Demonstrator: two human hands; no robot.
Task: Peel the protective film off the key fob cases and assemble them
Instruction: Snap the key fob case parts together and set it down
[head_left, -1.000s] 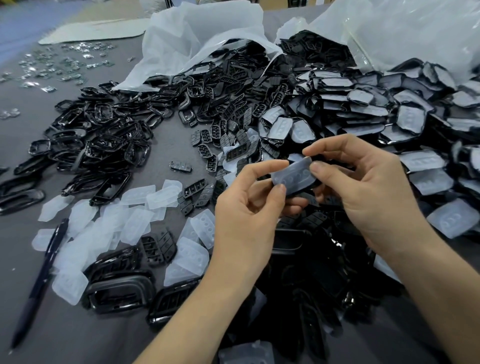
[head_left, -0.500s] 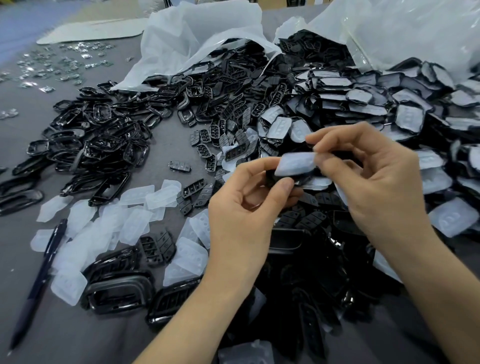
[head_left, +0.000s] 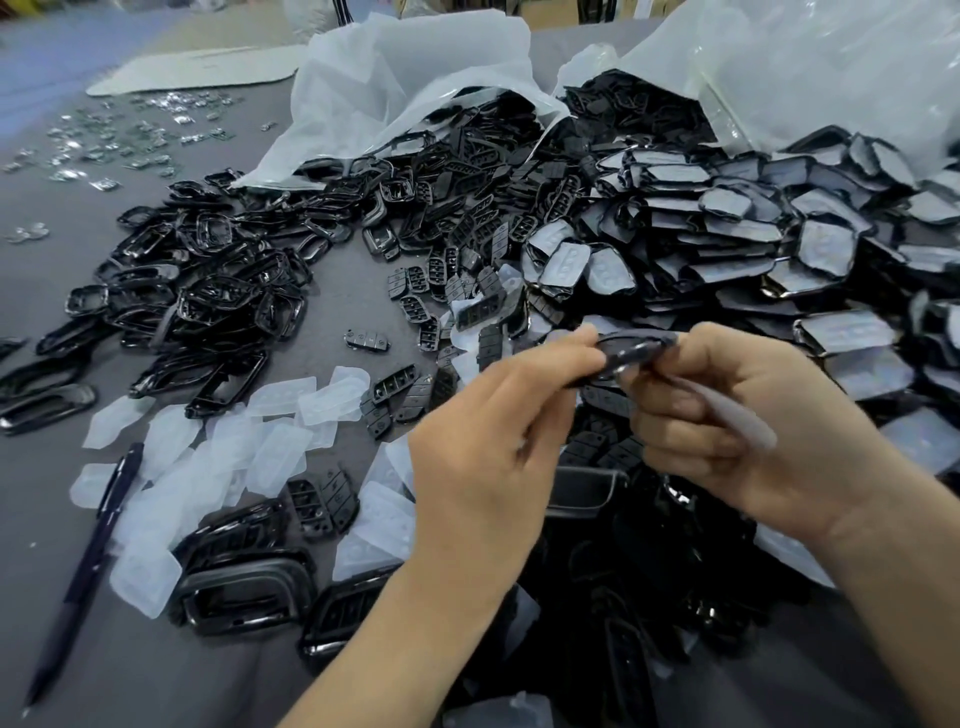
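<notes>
Both hands are up over the middle of the grey table (head_left: 337, 317), and between them sits one black key fob case (head_left: 631, 351), held edge-on above the heap. The left hand (head_left: 483, 457) pinches the case's left end between thumb and fingertips. The right hand (head_left: 727, 431) pinches the other end, its remaining fingers curled in toward the palm. A pale grey strip (head_left: 737, 415) runs across those curled fingers, too blurred to say for certain whether it is film. Behind the hands, on the right, there is a big pile of film-covered cases (head_left: 727, 234), pale sheets on black shells, spilling from a clear plastic bag (head_left: 831, 67). A second, white bag (head_left: 415, 78) lies open beside it with black parts tumbling out. Over on the left, a loose spread of glossy black frames (head_left: 208, 270) covers the cloth, and nearer the person a scatter of peeled film pieces (head_left: 208, 457) lies flat, milky and translucent. Small black button pads (head_left: 410, 389) are dotted among the films, and a larger black frame (head_left: 244, 592) sits just beside them at the near edge. A dark pen (head_left: 88, 561) lies at the far left, apart from the films. Up in the far left corner, tiny clear bits (head_left: 130, 135) glint on the cloth.
</notes>
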